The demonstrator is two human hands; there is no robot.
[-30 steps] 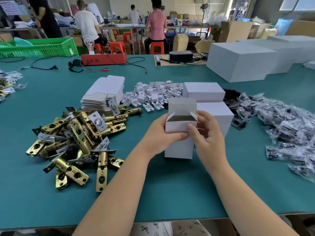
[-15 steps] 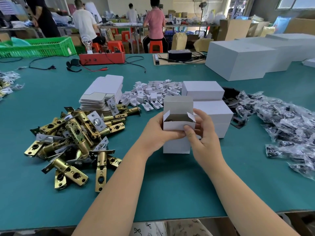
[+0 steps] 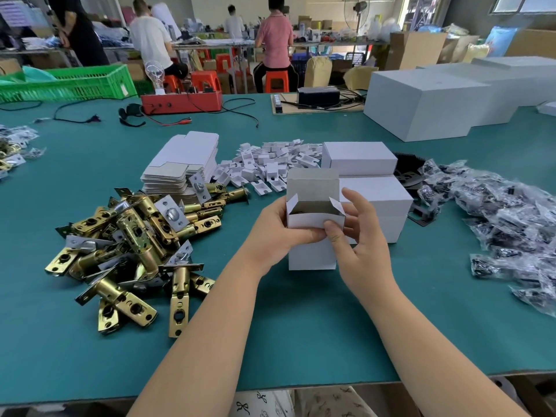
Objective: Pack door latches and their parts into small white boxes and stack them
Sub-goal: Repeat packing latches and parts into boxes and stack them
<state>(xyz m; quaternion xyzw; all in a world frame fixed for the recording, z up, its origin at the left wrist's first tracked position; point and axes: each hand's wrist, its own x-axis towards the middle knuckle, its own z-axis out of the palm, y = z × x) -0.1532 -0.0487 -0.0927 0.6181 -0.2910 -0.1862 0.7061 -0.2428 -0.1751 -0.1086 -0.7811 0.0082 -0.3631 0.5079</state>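
An open white box (image 3: 311,236) was held upright on the green table (image 3: 270,341), gripped by the left hand (image 3: 275,233) and pinched at its front wall by the right hand (image 3: 358,245). Brass latches (image 3: 132,242) were heaped to the left, closed boxes (image 3: 376,194) stacked just behind.

Bare forearms, no sleeves, bow-print trousers.

Open box (image 3: 311,236) contents too dark to tell, bagged parts (image 3: 517,236) cut off at right edge
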